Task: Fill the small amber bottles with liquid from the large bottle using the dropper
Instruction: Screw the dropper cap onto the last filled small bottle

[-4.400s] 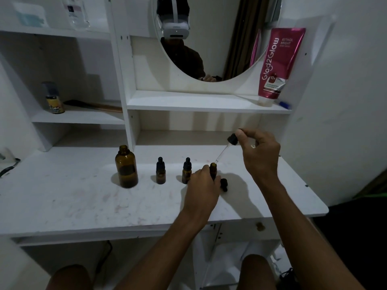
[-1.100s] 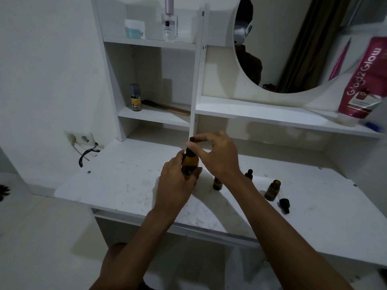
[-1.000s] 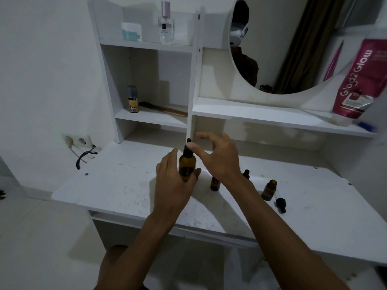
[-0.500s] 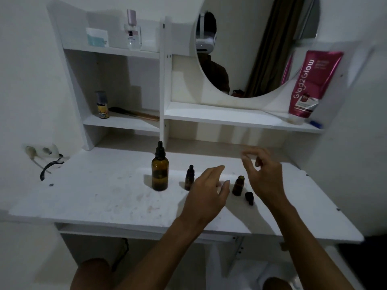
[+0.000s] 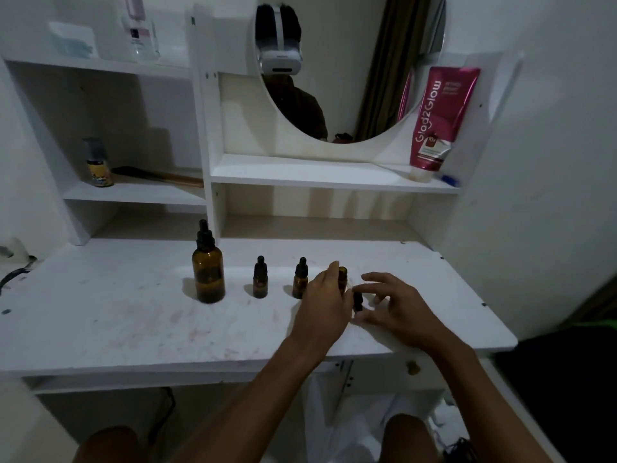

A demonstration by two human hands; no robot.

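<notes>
The large amber bottle [image 5: 207,275] stands on the white desk [image 5: 133,315] with its black dropper cap on. To its right stand two small amber bottles [image 5: 260,283] [image 5: 300,282], both capped. A third small bottle [image 5: 342,277] stands open; my left hand [image 5: 325,305] wraps around it and hides its lower part. Just to the right, my right hand [image 5: 394,309] pinches the small black dropper cap [image 5: 358,300] between thumb and index finger, low over the desk.
Shelves rise behind the desk, with a round mirror [image 5: 350,61], a pink tube [image 5: 437,118], a small spray can [image 5: 98,163], a brush [image 5: 157,175] and a perfume bottle [image 5: 140,31]. A cable [image 5: 16,272] lies at the left edge. The desk's right edge is near my right hand.
Both hands left the large bottle, which now stands capped on the desk. My left hand has closed around the open small bottle and my right hand has taken the loose black cap.
</notes>
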